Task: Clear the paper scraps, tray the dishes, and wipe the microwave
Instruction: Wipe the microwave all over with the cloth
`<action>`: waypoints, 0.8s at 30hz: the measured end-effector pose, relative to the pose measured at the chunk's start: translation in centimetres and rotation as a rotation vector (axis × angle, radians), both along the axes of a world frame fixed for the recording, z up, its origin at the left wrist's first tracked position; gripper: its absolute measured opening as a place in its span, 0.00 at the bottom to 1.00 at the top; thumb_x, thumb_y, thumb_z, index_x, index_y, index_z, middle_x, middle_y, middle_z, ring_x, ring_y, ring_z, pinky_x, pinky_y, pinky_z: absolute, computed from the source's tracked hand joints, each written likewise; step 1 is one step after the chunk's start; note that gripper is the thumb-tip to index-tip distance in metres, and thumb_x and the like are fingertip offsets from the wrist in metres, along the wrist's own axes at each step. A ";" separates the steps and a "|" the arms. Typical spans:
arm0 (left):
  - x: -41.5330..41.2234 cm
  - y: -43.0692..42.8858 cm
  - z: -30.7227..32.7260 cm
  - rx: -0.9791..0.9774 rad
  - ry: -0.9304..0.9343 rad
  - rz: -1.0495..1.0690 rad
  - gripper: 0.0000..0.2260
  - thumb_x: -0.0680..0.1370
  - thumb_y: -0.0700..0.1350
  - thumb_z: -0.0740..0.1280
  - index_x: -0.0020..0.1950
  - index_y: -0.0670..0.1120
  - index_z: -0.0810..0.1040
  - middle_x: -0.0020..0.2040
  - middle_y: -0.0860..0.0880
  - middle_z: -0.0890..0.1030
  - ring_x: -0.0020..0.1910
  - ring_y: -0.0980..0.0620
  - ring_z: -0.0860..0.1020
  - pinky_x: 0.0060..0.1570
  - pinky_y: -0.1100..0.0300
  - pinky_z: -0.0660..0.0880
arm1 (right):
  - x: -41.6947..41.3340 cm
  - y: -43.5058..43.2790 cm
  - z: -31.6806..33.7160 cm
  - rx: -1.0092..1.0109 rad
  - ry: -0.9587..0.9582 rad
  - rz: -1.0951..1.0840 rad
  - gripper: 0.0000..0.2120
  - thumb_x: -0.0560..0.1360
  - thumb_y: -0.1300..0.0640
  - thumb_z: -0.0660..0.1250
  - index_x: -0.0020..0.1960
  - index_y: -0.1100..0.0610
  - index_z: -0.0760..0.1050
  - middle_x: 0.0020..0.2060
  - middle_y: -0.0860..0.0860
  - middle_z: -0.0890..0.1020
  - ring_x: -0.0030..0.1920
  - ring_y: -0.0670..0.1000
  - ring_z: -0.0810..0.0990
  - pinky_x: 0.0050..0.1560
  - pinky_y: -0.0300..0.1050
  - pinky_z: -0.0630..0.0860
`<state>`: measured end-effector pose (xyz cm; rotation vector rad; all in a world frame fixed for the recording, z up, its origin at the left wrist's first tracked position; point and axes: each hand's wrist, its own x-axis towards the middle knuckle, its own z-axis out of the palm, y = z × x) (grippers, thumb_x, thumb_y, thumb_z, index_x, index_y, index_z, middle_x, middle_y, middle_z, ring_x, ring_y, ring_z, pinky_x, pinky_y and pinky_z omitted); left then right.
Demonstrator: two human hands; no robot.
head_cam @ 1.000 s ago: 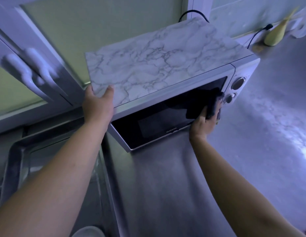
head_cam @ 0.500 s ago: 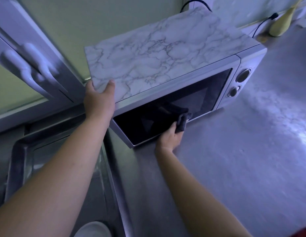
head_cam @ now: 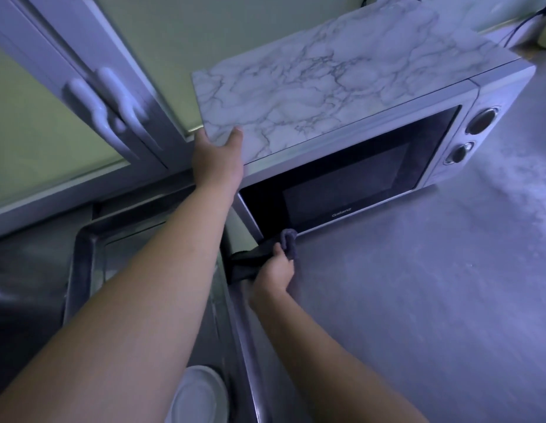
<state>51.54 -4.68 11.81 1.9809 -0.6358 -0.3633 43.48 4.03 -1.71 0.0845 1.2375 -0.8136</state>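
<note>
Microwave (head_cam: 341,184) is braced at nine o'clock by the straight-fingered left hand (head_cam: 218,161); dark cloth (head_cam: 288,244) is clutched in the right hand (head_cam: 273,274) at seven.

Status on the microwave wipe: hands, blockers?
Left hand braced on marble board corner atop microwave. Right hand grips dark cloth at door's lower left corner. Door shut, nothing blocking.
</note>
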 end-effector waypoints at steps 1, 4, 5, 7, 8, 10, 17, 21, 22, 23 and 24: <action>-0.1 0.0 0.1 0.009 -0.001 0.001 0.28 0.77 0.57 0.68 0.72 0.45 0.71 0.68 0.49 0.77 0.66 0.48 0.76 0.66 0.52 0.73 | -1.4 -0.3 -0.1 0.029 -0.111 0.035 0.14 0.80 0.54 0.64 0.65 0.57 0.75 0.48 0.55 0.82 0.46 0.55 0.81 0.45 0.46 0.77; -0.4 0.1 0.4 0.023 -0.011 0.013 0.26 0.77 0.57 0.68 0.71 0.45 0.72 0.67 0.49 0.78 0.64 0.48 0.77 0.65 0.54 0.73 | -6.4 -0.9 -0.6 0.016 -0.363 0.166 0.19 0.80 0.55 0.61 0.68 0.62 0.74 0.58 0.63 0.82 0.58 0.62 0.81 0.57 0.54 0.78; -0.4 0.1 0.5 0.025 -0.013 0.018 0.26 0.77 0.57 0.68 0.70 0.45 0.72 0.66 0.48 0.78 0.64 0.47 0.77 0.64 0.54 0.74 | -8.0 -1.0 -0.5 0.002 -0.398 0.202 0.20 0.79 0.55 0.62 0.68 0.62 0.75 0.59 0.63 0.82 0.59 0.61 0.81 0.56 0.55 0.78; -0.4 0.1 0.5 0.019 -0.007 0.023 0.26 0.76 0.57 0.69 0.70 0.45 0.73 0.66 0.48 0.79 0.63 0.47 0.77 0.64 0.53 0.74 | -11.1 -1.5 -0.3 -0.039 -0.439 0.260 0.20 0.76 0.56 0.65 0.64 0.63 0.77 0.57 0.62 0.83 0.55 0.61 0.84 0.48 0.55 0.82; -0.4 0.1 0.5 0.019 -0.003 0.023 0.26 0.76 0.57 0.69 0.70 0.45 0.73 0.66 0.48 0.79 0.63 0.47 0.77 0.64 0.52 0.74 | -12.7 -1.8 0.0 -0.065 -0.447 0.273 0.20 0.74 0.56 0.66 0.62 0.64 0.79 0.56 0.62 0.84 0.52 0.61 0.85 0.44 0.55 0.83; -0.4 0.1 0.4 0.028 -0.005 0.018 0.27 0.76 0.57 0.68 0.71 0.45 0.72 0.67 0.48 0.78 0.64 0.46 0.77 0.64 0.52 0.74 | -15.5 -2.7 0.7 -0.132 -0.399 0.294 0.19 0.75 0.55 0.65 0.60 0.64 0.80 0.56 0.62 0.84 0.52 0.61 0.85 0.42 0.54 0.83; -0.1 -0.1 -0.2 0.015 -0.005 0.006 0.27 0.76 0.58 0.68 0.72 0.47 0.71 0.68 0.49 0.77 0.65 0.46 0.76 0.65 0.52 0.73 | -22.2 -9.0 3.7 -0.640 0.319 0.105 0.08 0.81 0.60 0.62 0.58 0.58 0.77 0.43 0.53 0.83 0.44 0.52 0.82 0.48 0.51 0.79; 0.2 -0.2 -0.5 0.012 -0.016 0.014 0.28 0.76 0.58 0.68 0.72 0.46 0.71 0.68 0.48 0.77 0.65 0.46 0.77 0.64 0.53 0.74 | -23.1 -14.8 6.6 -0.884 0.510 -0.055 0.11 0.80 0.58 0.61 0.60 0.49 0.75 0.27 0.37 0.78 0.26 0.36 0.74 0.29 0.31 0.73; 0.2 -0.2 -0.5 0.013 -0.018 0.009 0.29 0.76 0.58 0.68 0.73 0.46 0.71 0.68 0.48 0.77 0.65 0.46 0.76 0.65 0.52 0.73 | -22.6 -16.2 7.0 -0.901 0.542 -0.074 0.14 0.79 0.57 0.62 0.62 0.47 0.75 0.31 0.35 0.80 0.29 0.34 0.76 0.31 0.30 0.74; 0.3 -0.2 -0.5 0.013 -0.017 0.004 0.29 0.76 0.59 0.68 0.73 0.46 0.70 0.69 0.48 0.77 0.66 0.47 0.76 0.66 0.52 0.73 | -21.9 -17.4 7.1 -0.895 0.581 -0.080 0.17 0.77 0.56 0.62 0.65 0.47 0.76 0.39 0.34 0.82 0.36 0.33 0.79 0.39 0.31 0.77; 0.3 -0.2 -0.6 0.012 -0.014 0.000 0.30 0.76 0.59 0.67 0.74 0.46 0.70 0.69 0.49 0.76 0.66 0.47 0.76 0.66 0.52 0.73 | -21.1 -18.4 6.9 -0.877 0.617 -0.103 0.20 0.76 0.56 0.63 0.68 0.47 0.76 0.48 0.36 0.84 0.47 0.35 0.81 0.50 0.36 0.79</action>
